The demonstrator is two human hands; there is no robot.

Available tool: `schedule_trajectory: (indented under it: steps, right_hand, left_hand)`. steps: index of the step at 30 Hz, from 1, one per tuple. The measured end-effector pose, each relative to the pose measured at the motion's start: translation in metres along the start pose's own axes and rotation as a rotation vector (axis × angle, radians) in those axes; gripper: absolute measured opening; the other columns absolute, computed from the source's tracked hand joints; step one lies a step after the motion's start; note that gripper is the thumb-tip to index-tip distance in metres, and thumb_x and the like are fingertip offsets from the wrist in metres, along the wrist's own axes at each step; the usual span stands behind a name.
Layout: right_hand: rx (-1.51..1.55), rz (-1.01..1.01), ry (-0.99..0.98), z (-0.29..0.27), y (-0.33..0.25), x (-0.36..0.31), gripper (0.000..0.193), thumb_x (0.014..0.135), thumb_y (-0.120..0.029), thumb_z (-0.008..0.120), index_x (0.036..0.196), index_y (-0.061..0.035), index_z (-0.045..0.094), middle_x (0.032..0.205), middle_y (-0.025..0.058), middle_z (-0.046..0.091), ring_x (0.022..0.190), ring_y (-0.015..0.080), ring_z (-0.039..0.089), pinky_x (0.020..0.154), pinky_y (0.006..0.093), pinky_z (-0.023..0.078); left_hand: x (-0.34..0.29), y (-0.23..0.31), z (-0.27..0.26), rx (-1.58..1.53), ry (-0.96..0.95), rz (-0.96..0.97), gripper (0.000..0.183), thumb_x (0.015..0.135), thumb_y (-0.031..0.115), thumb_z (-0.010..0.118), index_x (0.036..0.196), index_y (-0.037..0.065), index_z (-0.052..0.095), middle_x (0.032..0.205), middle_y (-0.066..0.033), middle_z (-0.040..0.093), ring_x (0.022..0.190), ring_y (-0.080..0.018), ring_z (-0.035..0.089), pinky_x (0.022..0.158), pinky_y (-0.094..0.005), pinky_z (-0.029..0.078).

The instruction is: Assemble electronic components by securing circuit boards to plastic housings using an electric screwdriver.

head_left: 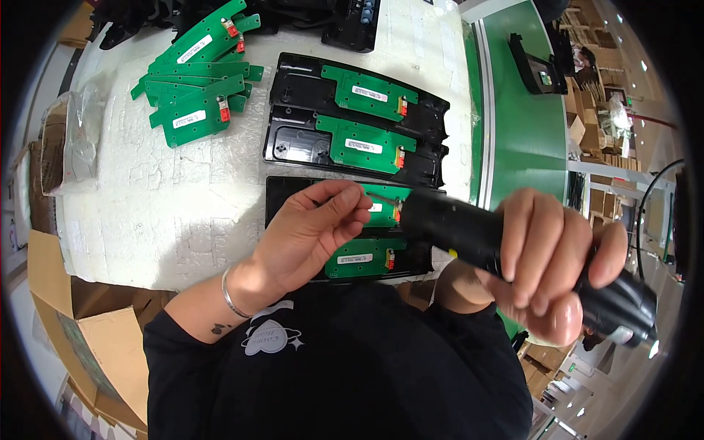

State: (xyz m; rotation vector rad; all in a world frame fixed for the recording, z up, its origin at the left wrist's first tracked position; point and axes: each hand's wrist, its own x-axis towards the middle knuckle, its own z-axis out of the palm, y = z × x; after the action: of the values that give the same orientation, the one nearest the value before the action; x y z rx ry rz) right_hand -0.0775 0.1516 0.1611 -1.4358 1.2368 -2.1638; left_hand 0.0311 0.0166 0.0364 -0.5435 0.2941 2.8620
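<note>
Nearest, at five o'clock, the right hand [546, 257] is wrapped tight around a black electric screwdriver [469, 231], its nose lying toward the middle of the view. At the centre the left hand [308, 231] has thumb and fingertips pressed together over the nearest black tray [282, 194]; what it pinches, if anything, is too small to tell. That tray holds two green circuit boards [359, 257]. Beyond it, at twelve o'clock, two more black trays [293, 143] each carry one seated board. So four boards look placed; whether they are screwed down I cannot tell. At eleven o'clock a loose pile of green boards [198, 77], roughly six or more, waits on the white foam mat [161, 205].
</note>
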Motion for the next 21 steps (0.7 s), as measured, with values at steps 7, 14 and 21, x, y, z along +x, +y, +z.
schedule_trajectory:
  steps: [7,14,21]
  right_hand:
    - [-0.013,-0.029,0.011,0.007,0.0,-0.005,0.027,0.066,-0.007,0.055,0.089,-0.0103,0.042,0.053,-0.0069,0.051,0.045,0.0023,0.05,0.049,0.0141,0.042]
    - [0.111,-0.022,-0.018,0.006,0.033,-0.005,0.03,0.071,-0.008,0.053,0.099,-0.0119,0.044,0.056,-0.0064,0.044,0.046,0.0057,0.041,0.044,0.0202,0.032]
    - [-0.193,0.184,0.346,0.011,0.073,-0.002,0.027,0.069,-0.003,0.047,0.095,-0.0054,0.04,0.055,0.0017,0.038,0.044,0.0109,0.035,0.049,0.0286,0.035]
  left_hand:
    - [0.001,-0.006,-0.003,-0.095,-0.11,-0.035,0.018,0.086,0.017,0.054,0.097,0.003,0.057,0.086,-0.0055,0.06,0.076,-0.0107,0.058,0.069,-0.0215,0.049]
    - [-0.008,-0.007,0.021,-0.079,-0.088,-0.021,0.034,0.09,0.027,0.045,0.11,-0.001,0.049,0.102,-0.0122,0.056,0.088,-0.0193,0.058,0.081,-0.0268,0.047]
    - [-0.017,0.002,0.011,0.196,-0.14,-0.156,0.031,0.094,0.019,0.034,0.112,-0.004,0.044,0.107,-0.0184,0.053,0.095,-0.0242,0.057,0.085,-0.0304,0.045]
